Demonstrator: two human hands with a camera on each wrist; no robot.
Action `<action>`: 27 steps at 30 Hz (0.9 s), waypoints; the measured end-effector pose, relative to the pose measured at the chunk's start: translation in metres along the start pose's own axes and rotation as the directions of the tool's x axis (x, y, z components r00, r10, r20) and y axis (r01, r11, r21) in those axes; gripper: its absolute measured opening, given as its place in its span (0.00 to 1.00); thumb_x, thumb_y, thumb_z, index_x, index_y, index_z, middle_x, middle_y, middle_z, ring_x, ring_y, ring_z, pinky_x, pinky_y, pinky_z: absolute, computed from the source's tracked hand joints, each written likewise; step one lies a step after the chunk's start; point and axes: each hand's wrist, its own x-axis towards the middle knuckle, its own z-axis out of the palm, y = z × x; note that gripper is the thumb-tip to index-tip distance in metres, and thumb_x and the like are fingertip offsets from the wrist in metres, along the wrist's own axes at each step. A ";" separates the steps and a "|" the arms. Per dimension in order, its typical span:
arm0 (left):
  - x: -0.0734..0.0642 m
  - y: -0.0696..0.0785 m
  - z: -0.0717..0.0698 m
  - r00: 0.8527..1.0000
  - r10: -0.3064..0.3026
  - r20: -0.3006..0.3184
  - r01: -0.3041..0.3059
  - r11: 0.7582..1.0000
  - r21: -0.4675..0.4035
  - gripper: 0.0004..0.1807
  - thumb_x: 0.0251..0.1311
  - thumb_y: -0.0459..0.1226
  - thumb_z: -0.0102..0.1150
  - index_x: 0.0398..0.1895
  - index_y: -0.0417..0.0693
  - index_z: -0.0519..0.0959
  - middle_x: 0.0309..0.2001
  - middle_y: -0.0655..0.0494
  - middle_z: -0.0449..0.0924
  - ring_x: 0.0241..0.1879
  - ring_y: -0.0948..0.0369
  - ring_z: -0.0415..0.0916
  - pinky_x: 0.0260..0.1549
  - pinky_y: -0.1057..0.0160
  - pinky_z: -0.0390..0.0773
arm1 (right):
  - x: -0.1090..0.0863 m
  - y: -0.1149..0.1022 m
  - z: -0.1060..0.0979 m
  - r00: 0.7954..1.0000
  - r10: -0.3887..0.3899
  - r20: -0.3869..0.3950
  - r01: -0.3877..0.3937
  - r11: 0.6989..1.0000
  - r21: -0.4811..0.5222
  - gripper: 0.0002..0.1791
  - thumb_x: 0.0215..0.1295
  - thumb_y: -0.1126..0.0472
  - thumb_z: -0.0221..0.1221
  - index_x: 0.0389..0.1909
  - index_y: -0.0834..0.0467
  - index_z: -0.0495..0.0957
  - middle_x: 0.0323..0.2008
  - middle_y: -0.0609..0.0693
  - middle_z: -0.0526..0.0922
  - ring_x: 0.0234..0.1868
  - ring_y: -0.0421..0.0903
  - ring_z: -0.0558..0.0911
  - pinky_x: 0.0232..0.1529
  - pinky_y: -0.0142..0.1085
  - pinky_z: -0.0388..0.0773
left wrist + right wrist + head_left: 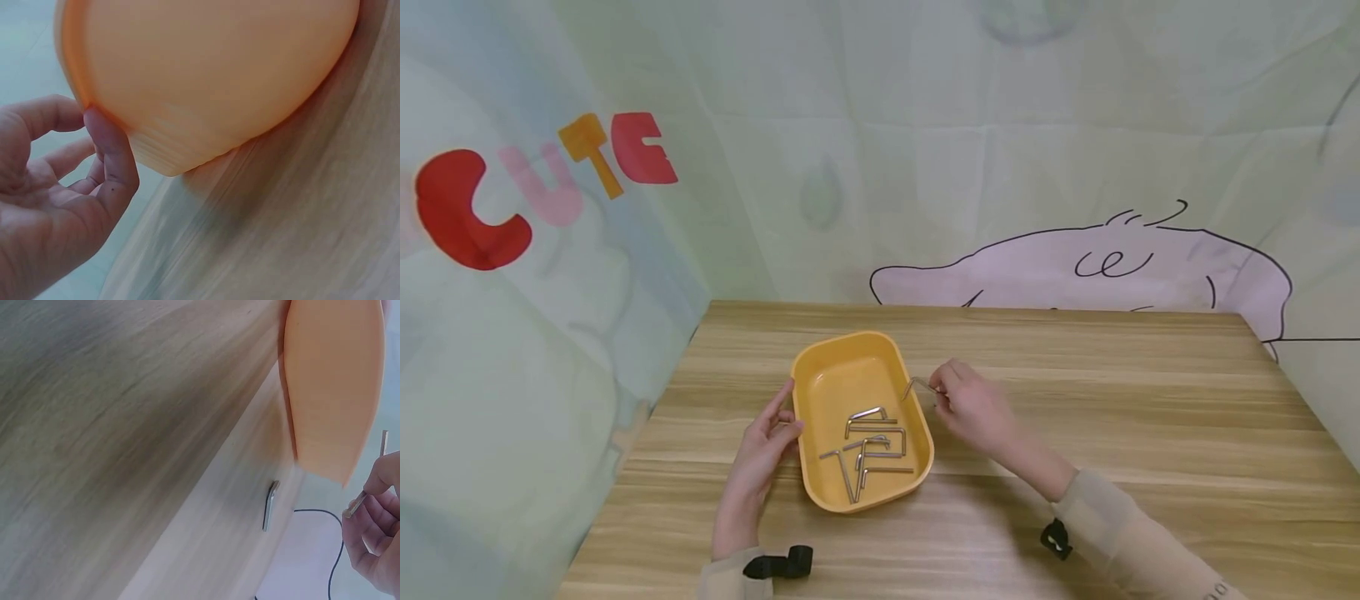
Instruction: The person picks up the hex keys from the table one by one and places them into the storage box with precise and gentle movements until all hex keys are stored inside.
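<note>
A yellow tray (831,350) stands on the table with several L-shaped metal hex keys (880,430) lying in its near half. My left hand (763,442) is at the tray's left side, thumb and index finger holding its rim, as the left wrist view shows close up. Just outside the right rim, my right hand (973,408) pinches one hex key (922,384) between thumb and fingers. The short end of that key overlaps the tray's rim in the head view. Another hex key (270,506) lies on the table beside the tray in the right wrist view.
The wood-grain table (1112,400) extends to the right of the tray. Behind it and to the left hang printed cloths (775,167), with coloured letters and a cartoon outline. A black strap mount (778,563) sits on the left wrist, another (1056,539) on the right.
</note>
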 end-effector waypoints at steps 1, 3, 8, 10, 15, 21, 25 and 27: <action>0.000 0.000 0.000 1.000 0.001 0.002 -0.001 1.000 -0.002 0.36 0.65 0.29 0.52 0.74 0.61 0.57 0.39 0.60 0.66 0.33 0.68 0.72 0.35 0.71 0.77 | 0.000 -0.001 0.001 1.000 -0.006 0.001 0.006 1.000 -0.003 0.11 0.48 0.71 0.64 0.34 0.59 0.77 0.30 0.48 0.78 0.31 0.41 0.76 0.27 0.29 0.77; 0.000 0.000 0.000 1.000 0.001 0.002 -0.001 1.000 0.000 0.36 0.64 0.29 0.52 0.74 0.61 0.57 0.39 0.59 0.66 0.32 0.68 0.72 0.34 0.71 0.77 | 0.002 -0.003 0.001 1.000 -0.011 0.011 0.011 1.000 -0.005 0.11 0.48 0.70 0.63 0.34 0.58 0.77 0.30 0.47 0.77 0.31 0.40 0.75 0.26 0.29 0.76; -0.001 0.001 0.000 1.000 -0.001 -0.002 0.001 1.000 0.008 0.36 0.64 0.29 0.52 0.74 0.61 0.58 0.39 0.58 0.66 0.31 0.69 0.71 0.34 0.71 0.76 | 0.007 -0.010 0.001 0.999 -0.004 0.038 0.004 1.000 0.006 0.09 0.51 0.69 0.62 0.34 0.57 0.77 0.30 0.46 0.76 0.31 0.39 0.74 0.27 0.29 0.75; -0.001 0.001 0.000 1.000 -0.002 -0.003 0.002 1.000 0.007 0.36 0.64 0.29 0.53 0.74 0.62 0.58 0.39 0.58 0.66 0.30 0.69 0.70 0.34 0.71 0.76 | 0.009 -0.012 0.002 0.999 -0.003 0.048 0.003 1.000 0.006 0.08 0.53 0.68 0.61 0.34 0.57 0.77 0.30 0.46 0.76 0.31 0.39 0.74 0.27 0.29 0.76; -0.001 0.001 0.000 1.000 -0.006 -0.004 0.006 1.000 0.004 0.36 0.64 0.29 0.52 0.74 0.62 0.58 0.39 0.58 0.66 0.30 0.69 0.71 0.34 0.71 0.76 | 0.014 -0.018 0.002 0.997 -0.036 0.063 0.036 0.999 0.000 0.09 0.52 0.69 0.61 0.34 0.57 0.77 0.31 0.46 0.77 0.32 0.39 0.75 0.29 0.29 0.76; -0.001 0.001 0.000 1.000 -0.008 -0.002 0.008 1.000 0.008 0.36 0.64 0.29 0.53 0.74 0.62 0.58 0.40 0.57 0.66 0.31 0.68 0.71 0.34 0.71 0.76 | 0.018 -0.027 0.003 0.994 -0.072 0.077 0.073 0.997 -0.008 0.11 0.50 0.71 0.60 0.35 0.57 0.77 0.31 0.46 0.77 0.33 0.40 0.76 0.29 0.30 0.77; 0.000 0.001 0.000 1.000 -0.011 0.000 0.011 1.000 0.005 0.36 0.64 0.29 0.52 0.74 0.62 0.58 0.40 0.57 0.66 0.32 0.68 0.71 0.34 0.71 0.76 | 0.020 -0.032 0.005 0.991 -0.082 0.103 0.083 0.997 -0.009 0.10 0.50 0.69 0.61 0.35 0.57 0.77 0.32 0.46 0.78 0.33 0.40 0.76 0.28 0.29 0.77; 0.000 0.001 0.000 1.000 -0.014 -0.001 0.014 1.000 0.005 0.36 0.64 0.29 0.52 0.74 0.62 0.58 0.40 0.58 0.66 0.32 0.68 0.71 0.35 0.71 0.77 | 0.021 -0.035 0.006 0.989 -0.084 0.120 0.086 0.996 -0.014 0.10 0.51 0.69 0.61 0.35 0.57 0.77 0.33 0.46 0.78 0.33 0.40 0.77 0.28 0.29 0.77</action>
